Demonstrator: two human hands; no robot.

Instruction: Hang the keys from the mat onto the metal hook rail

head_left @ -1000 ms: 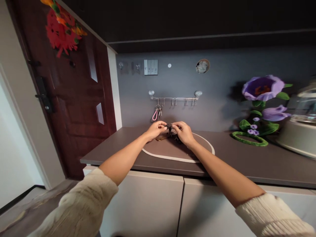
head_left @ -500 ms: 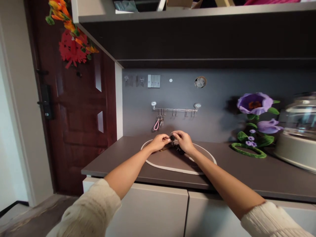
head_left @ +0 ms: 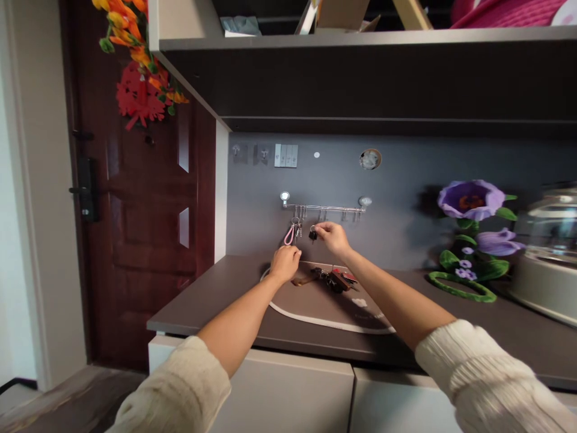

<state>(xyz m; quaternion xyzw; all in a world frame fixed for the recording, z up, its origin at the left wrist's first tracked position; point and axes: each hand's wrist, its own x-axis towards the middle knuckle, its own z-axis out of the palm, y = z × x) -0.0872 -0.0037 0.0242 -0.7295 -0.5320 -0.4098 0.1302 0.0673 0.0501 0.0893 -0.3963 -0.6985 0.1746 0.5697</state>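
My right hand pinches the ring of a small bunch of black keys, which dangles before the wall just below the hook rail. Curled closed, my left hand is just below a hanging set of keys with a pink strap; its fingertips face away, so I cannot tell what is in them. Below both hands, more keys with a brown holder lie on a brown mat with a pale rim.
Purple felt flowers stand on the counter at the right, beside a domed clear appliance. An overhanging shelf runs above. A dark red door is to the left.
My right hand has lifted the black keys from over the mat up towards the rail. My left hand has left them and moved left. The brown holder now shows on the mat.
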